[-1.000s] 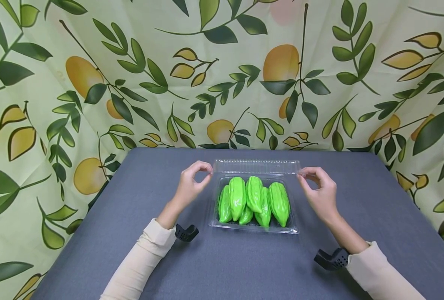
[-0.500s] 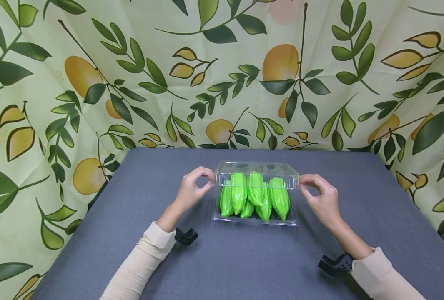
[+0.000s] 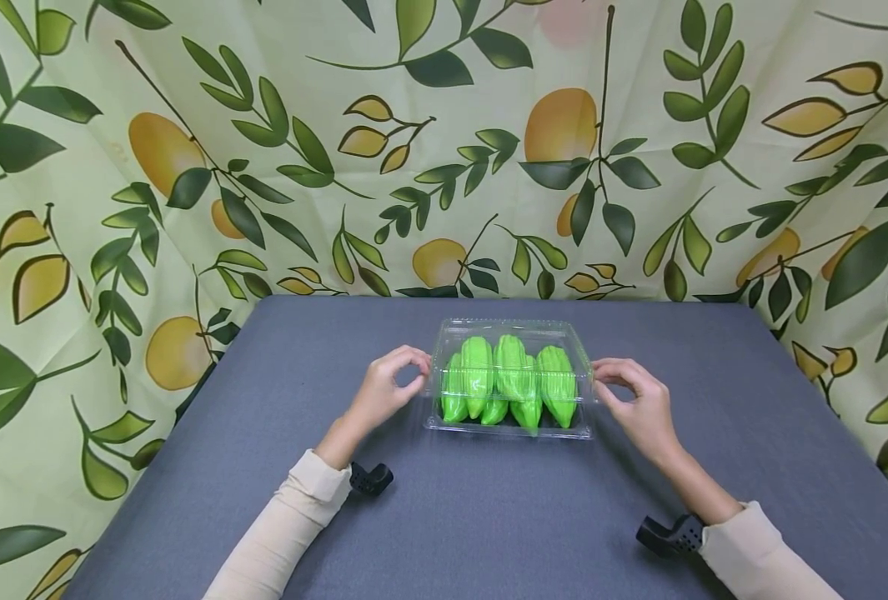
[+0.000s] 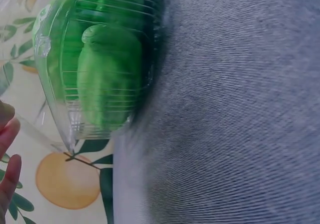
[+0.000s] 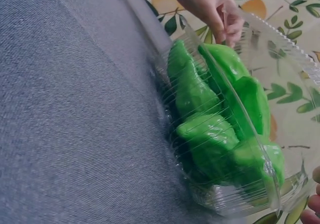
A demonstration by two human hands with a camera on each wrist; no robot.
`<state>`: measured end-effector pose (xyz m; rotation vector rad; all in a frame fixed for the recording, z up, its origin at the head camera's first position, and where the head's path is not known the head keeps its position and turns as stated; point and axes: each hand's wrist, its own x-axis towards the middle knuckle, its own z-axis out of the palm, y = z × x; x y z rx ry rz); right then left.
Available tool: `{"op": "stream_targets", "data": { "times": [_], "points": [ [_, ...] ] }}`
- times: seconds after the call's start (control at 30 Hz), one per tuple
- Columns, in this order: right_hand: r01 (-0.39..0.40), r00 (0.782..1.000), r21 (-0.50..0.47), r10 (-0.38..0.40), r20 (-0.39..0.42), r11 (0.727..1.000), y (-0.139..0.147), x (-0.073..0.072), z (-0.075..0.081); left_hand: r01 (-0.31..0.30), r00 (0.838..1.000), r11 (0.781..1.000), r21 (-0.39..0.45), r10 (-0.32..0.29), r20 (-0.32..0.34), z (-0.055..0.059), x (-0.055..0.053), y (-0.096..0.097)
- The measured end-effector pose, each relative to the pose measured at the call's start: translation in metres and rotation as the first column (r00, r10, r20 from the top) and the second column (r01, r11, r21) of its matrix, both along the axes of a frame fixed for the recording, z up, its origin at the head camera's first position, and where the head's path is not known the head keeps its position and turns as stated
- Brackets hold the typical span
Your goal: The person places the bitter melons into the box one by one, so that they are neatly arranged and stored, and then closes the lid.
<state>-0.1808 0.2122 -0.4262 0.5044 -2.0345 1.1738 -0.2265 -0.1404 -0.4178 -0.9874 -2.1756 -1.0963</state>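
A clear plastic clamshell box [image 3: 507, 431] sits on the table with several bright green, ridged, gourd-like fruits [image 3: 477, 383] inside. Its transparent lid [image 3: 514, 372] slopes over them, its front edge still above the base's front rim. At the lid's left front corner, my left hand [image 3: 389, 385] pinches the edge between thumb and fingers. My right hand [image 3: 637, 402] pinches the opposite corner the same way. The right wrist view shows the fruits [image 5: 210, 139] through the ribbed side wall, with the lid raised at an angle. Only a few left fingers [image 4: 10, 176] appear in the left wrist view.
A dark grey cloth-covered table [image 3: 444, 517] surrounds the box. Behind it hangs a pale curtain [image 3: 444, 125] printed with leaves and orange fruit. Black wrist cameras are strapped below both cuffs.
Both hands have brought the lid down and forward from its raised position behind the box, so it now covers the fruits. The box has shifted slightly back on the table.
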Motion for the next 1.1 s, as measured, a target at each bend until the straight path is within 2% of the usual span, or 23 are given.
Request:
{"op": "stream_targets", "data": {
  "times": [0.13, 0.33, 0.5, 0.63, 0.9, 1.1],
  "points": [
    [-0.033, 0.999, -0.025, 0.033, 0.004, 0.999, 0.001, 0.001, -0.003, 0.002, 1.0, 1.0, -0.001, -0.002, 0.021, -0.001, 0.004, 0.0],
    [-0.044, 0.999, -0.01, 0.044, 0.024, 0.999, 0.003, 0.005, -0.003, -0.003, 0.998, 0.999, 0.045, 0.0, 0.063, -0.005, 0.009, -0.002],
    [-0.025, 0.996, -0.009, 0.026, 0.091, 1.0, 0.003, 0.012, -0.002, -0.017, 0.99, 0.995, 0.102, 0.003, 0.14, -0.007, 0.014, -0.002],
    [-0.006, 0.989, -0.005, 0.007, 0.148, 1.0, 0.003, 0.018, -0.001, -0.028, 0.981, 0.993, 0.115, 0.006, 0.191, -0.007, 0.019, -0.002],
    [0.008, 0.973, 0.043, -0.018, 0.232, 0.999, 0.006, 0.026, -0.005, -0.051, 0.979, 0.994, 0.095, 0.03, 0.202, -0.012, 0.026, 0.001],
    [-0.011, 0.964, 0.088, -0.013, 0.267, 0.996, 0.006, 0.031, -0.006, -0.037, 0.98, 0.996, 0.082, 0.02, 0.196, -0.016, 0.027, 0.001]
  ]
}}
